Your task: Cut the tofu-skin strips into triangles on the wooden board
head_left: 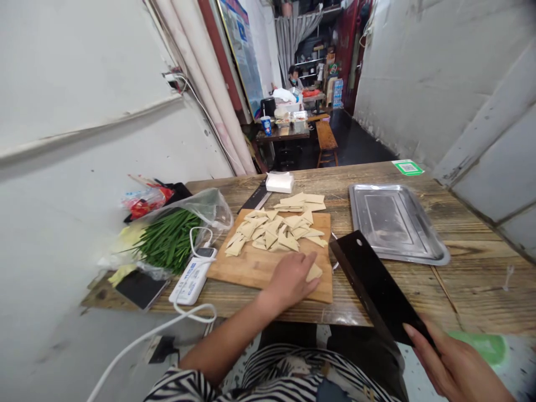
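Note:
A wooden cutting board (247, 271) lies on the table before me, its far half covered with a loose pile of pale, thin triangular tofu pieces (272, 231). My left hand (290, 281) rests low on the board's right part, thumb and fingers closed around a small pale tofu piece (315, 272). To the right of the board, my right hand (454, 357) grips the handle of a black cleaver (377, 282). The cleaver's broad blade slants up and left, held off the board. Behind the pile, flat uncut-looking tofu slices (299, 202) are stacked at the board's far edge.
A metal tray (393, 220) is at the right. Left are green chives (170, 240) in a plastic bag, a white power strip (195, 276) with a cable, and a dark phone-like slab (140, 287). Another dark blade (255, 196) and a white box (280, 182) lie behind the board.

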Demonstrator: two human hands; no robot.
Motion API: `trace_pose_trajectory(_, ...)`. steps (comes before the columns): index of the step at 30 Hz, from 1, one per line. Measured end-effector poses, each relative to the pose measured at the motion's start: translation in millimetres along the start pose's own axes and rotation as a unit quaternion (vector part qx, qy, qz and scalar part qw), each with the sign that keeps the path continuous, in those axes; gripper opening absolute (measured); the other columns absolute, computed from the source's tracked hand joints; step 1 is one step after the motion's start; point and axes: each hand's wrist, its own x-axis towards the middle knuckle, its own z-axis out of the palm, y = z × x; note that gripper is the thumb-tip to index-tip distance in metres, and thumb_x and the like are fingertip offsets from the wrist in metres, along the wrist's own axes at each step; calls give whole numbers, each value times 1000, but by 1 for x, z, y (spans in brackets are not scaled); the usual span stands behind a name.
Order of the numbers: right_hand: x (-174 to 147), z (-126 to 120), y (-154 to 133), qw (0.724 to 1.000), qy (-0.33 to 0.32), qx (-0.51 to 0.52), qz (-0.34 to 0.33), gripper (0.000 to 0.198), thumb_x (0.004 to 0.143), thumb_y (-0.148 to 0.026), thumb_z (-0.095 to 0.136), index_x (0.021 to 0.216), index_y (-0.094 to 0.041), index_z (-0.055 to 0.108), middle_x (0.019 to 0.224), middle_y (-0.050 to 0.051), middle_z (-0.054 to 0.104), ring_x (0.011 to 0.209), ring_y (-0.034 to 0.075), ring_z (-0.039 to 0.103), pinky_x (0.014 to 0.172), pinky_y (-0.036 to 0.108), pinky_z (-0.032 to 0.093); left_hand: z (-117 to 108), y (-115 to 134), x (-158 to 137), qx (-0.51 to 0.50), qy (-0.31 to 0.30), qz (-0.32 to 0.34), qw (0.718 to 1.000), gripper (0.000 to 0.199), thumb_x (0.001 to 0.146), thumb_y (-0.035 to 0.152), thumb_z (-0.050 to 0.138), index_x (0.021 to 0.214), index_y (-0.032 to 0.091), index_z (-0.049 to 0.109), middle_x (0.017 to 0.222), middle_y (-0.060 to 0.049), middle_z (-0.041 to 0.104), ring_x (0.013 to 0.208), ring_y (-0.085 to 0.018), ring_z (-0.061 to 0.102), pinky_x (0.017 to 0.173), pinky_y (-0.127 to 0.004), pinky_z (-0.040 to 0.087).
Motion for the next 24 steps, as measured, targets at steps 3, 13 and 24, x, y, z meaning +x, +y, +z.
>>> trace_pose_trajectory(3, 1, 1, -9, 1000, -25, -2, -4, 33, 100, -45, 34, 103, -21, 56, 86, 7, 73, 72, 25, 71, 51, 29, 54, 14, 16, -17, -16, 76, -48, 996, 67, 81, 47, 67, 132, 8, 47, 106, -17, 64, 96, -31, 60, 83, -47, 53)
trace_pose_trajectory(13, 19, -9, -33, 987, 14, -132, -91, 35, 103, -42, 27, 100, -19, 53, 64, 3, 68, 51, 22, 66, 38, 29, 42, 25, 2, -48, -76, 213, 103, 969, 36, 89, 18, 59, 125, 15, 53, 123, -17, 62, 125, -26, 52, 100, -46, 51)
trace_pose_trajectory(24, 37, -28, -44, 968, -51, -195, -148, 38, 104, -33, 21, 102, -20, 57, 69, 2, 69, 42, 18, 59, 37, 29, 41, 33, 17, -50, -78, 213, 75, 971, 29, 90, 13, 56, 118, 8, 57, 122, -20, 61, 123, -27, 53, 101, -47, 52)
